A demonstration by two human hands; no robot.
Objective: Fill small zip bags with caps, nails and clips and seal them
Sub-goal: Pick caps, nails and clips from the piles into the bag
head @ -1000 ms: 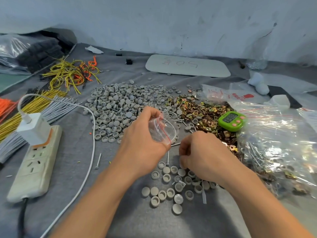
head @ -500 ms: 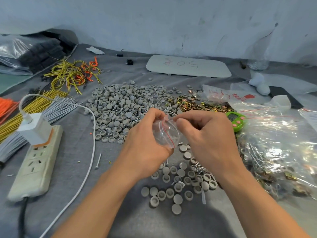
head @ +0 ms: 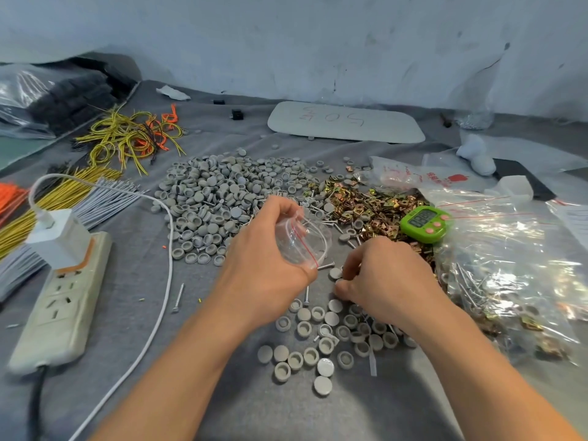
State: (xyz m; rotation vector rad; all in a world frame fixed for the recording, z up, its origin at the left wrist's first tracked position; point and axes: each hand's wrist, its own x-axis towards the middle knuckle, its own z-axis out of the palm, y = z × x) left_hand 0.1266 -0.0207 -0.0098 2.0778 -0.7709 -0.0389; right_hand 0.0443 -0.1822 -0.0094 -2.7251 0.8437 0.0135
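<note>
My left hand (head: 267,249) holds a small clear zip bag (head: 302,240) with a red seal line, its mouth open toward the right. My right hand (head: 381,278) is down on the cloth just right of the bag, fingers curled over the near group of grey caps (head: 318,342); what its fingertips pinch is hidden. A big pile of grey caps (head: 222,192) lies behind the hands. Brass clips (head: 366,202) are heaped to its right. Loose nails (head: 327,266) lie between the hands.
A power strip (head: 60,300) with a white charger and cable lies at the left. A green timer (head: 424,222) sits by the clips. Filled plastic bags (head: 509,265) crowd the right. Yellow, orange and grey wire bundles (head: 63,198) lie far left. A white board (head: 346,122) lies at the back.
My right hand has dropped from the bag's mouth down to the caps on the cloth. My left hand still holds the bag at about the same spot.
</note>
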